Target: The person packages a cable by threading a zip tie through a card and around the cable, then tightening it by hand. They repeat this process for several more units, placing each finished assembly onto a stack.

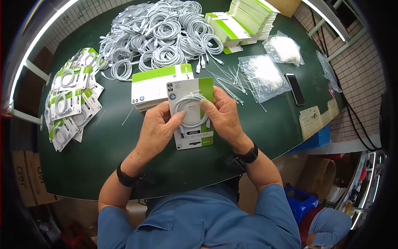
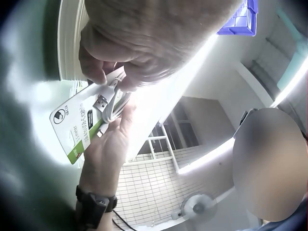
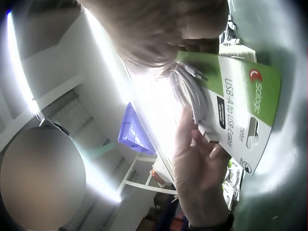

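Note:
In front of the body, both hands hold a green-and-white packaging card (image 1: 179, 86), printed "USB-A to USB-C cable" in the right wrist view. A coiled white USB cable (image 1: 187, 98) lies against its face. My left hand (image 1: 156, 129) grips the card's left edge, thumb on the coil. On the opposite edge my right hand (image 1: 226, 118) does the same, its thumb pressing the coil's upper right. The left wrist view shows the cable's USB-A plug (image 2: 101, 102) near the card's printed end. Fingers behind the card are mostly hidden.
Behind the card sits a stack of blank cards (image 1: 151, 85). A large heap of coiled cables (image 1: 161, 31) fills the back. Packed cable cards (image 1: 62, 103) pile up at left. Loose cable ties (image 1: 228, 83), bags of ties (image 1: 265, 72) and a phone (image 1: 295, 89) lie right.

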{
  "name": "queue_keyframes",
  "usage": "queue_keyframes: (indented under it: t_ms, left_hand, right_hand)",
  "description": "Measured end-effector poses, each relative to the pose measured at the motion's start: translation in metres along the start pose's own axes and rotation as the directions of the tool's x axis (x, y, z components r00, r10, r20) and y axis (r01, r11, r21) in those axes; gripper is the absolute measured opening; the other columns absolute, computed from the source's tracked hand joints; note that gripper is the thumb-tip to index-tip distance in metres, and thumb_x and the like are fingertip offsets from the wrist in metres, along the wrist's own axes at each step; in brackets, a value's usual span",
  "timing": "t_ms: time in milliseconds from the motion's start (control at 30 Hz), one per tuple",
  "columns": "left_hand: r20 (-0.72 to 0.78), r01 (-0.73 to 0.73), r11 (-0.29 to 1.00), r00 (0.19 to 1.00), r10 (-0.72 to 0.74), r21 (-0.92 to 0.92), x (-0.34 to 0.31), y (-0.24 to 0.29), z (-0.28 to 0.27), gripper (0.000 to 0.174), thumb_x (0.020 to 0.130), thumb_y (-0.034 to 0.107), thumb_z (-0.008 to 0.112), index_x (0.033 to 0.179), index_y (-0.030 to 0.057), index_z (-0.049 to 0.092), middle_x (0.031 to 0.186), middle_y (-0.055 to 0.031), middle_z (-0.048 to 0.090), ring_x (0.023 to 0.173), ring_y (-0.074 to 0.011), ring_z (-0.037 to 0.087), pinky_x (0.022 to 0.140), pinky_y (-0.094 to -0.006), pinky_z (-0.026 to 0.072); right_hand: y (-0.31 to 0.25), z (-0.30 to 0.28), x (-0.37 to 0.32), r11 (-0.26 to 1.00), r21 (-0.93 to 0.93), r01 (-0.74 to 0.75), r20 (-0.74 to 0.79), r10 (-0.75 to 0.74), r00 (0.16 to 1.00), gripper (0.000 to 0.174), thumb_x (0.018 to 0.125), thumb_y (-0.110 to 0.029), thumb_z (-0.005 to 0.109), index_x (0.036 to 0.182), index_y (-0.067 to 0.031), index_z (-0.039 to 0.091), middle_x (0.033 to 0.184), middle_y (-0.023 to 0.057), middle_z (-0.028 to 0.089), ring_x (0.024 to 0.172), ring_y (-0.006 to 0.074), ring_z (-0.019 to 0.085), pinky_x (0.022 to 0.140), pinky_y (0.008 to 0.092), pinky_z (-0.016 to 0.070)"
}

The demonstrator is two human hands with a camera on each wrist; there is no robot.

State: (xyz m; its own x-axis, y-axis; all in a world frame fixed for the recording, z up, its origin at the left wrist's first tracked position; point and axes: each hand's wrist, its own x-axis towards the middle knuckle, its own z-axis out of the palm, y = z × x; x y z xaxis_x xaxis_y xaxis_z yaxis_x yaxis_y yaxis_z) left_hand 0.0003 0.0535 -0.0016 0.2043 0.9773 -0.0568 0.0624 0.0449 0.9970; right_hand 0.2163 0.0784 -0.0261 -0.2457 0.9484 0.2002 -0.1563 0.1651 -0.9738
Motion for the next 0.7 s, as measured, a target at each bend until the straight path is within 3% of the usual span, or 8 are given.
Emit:
queue_keyframes:
  t_ms: [133,233,400,700]
  left_hand:
    - [0.039,0.092,0.990,0.995,-0.088,-0.105,-0.009,0.004,-0.010,0.024,0.105,0.017,0.069,0.118,-0.0032,0.072,0.090,-0.0035,0.075,0.067,-0.0043,0.062,0.053,-0.0209,0.0485]
    - [0.031,0.111,0.984,0.994,-0.108,-0.142,-0.021,0.006,-0.018,0.023,0.104,0.016,0.069,0.117,-0.0028,0.072,0.091,-0.0037,0.075,0.066,-0.0042,0.062,0.052,-0.0205,0.0479]
    - [-0.008,0.077,0.977,0.997,-0.080,-0.197,-0.043,0.006,-0.048,0.023,0.104,0.017,0.069,0.116,-0.0024,0.072,0.093,-0.0033,0.074,0.066,-0.0057,0.062,0.054,-0.0207,0.0491]
    - [-0.275,-0.025,0.970,0.960,-0.043,-0.240,-0.075,0.016,-0.150,0.024,0.107,0.021,0.066,0.115,-0.0011,0.072,0.094,-0.0044,0.076,0.066,-0.0064,0.064,0.052,-0.0209,0.0481]
  right_hand:
    - [0.000,-0.002,0.000,0.987,0.159,0.009,0.002,-0.009,1.000,0.042,0.114,-0.023,0.056,0.144,0.0065,0.055,0.122,0.0113,0.073,0.100,0.0122,0.070,0.087,0.0275,0.0579]
    - [-0.006,-0.009,-0.001,0.999,-0.017,-0.047,0.013,0.047,0.999,0.044,0.115,-0.028,0.051,0.144,0.0052,0.055,0.113,0.0102,0.075,0.089,0.0108,0.069,0.078,0.0266,0.0560]
    - [0.000,-0.007,-0.004,0.996,-0.063,-0.067,-0.049,0.064,0.997,0.034,0.114,-0.024,0.052,0.134,0.0012,0.063,0.096,0.0063,0.072,0.078,0.0099,0.065,0.066,0.0238,0.0521]
    - [0.007,-0.007,-0.004,0.995,-0.066,-0.079,0.042,0.082,0.996,0.026,0.114,-0.019,0.052,0.123,0.0000,0.068,0.088,0.0050,0.070,0.071,0.0082,0.062,0.063,0.0220,0.0496]
